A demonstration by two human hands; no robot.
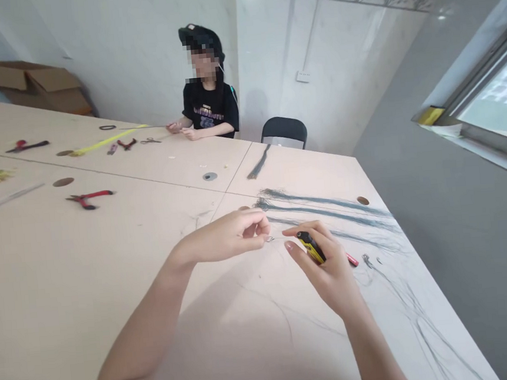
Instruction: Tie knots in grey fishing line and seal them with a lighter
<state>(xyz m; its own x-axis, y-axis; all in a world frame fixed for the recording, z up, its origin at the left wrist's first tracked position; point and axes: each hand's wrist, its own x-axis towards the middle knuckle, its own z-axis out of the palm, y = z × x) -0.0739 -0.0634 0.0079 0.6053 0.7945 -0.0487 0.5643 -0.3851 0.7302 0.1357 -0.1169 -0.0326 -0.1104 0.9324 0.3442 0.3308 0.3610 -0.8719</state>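
My left hand (243,232) is closed in a pinch over the table, its thumb and forefinger on a thin wire with a small loop (270,239) at its end. Facing it, my right hand (331,266) has a yellow-and-black hand tool (312,247) tucked in its curled fingers, with thumb and forefinger apart near the wire. Fingers hide most of the tool, so its kind is unclear. A red tip (352,259) shows beyond that hand; whether it belongs to the tool I cannot tell. Behind both hands lie several bundles of dark thin wire (326,210).
Looped loose wires (405,301) trail along the right table edge. Red-handled pliers (88,200) lie to the left. Across the table (68,301) sits a person (208,108) holding a thin strand, near scissors (150,140) and a yellow bundle (107,140). A black chair (284,129) stands behind.
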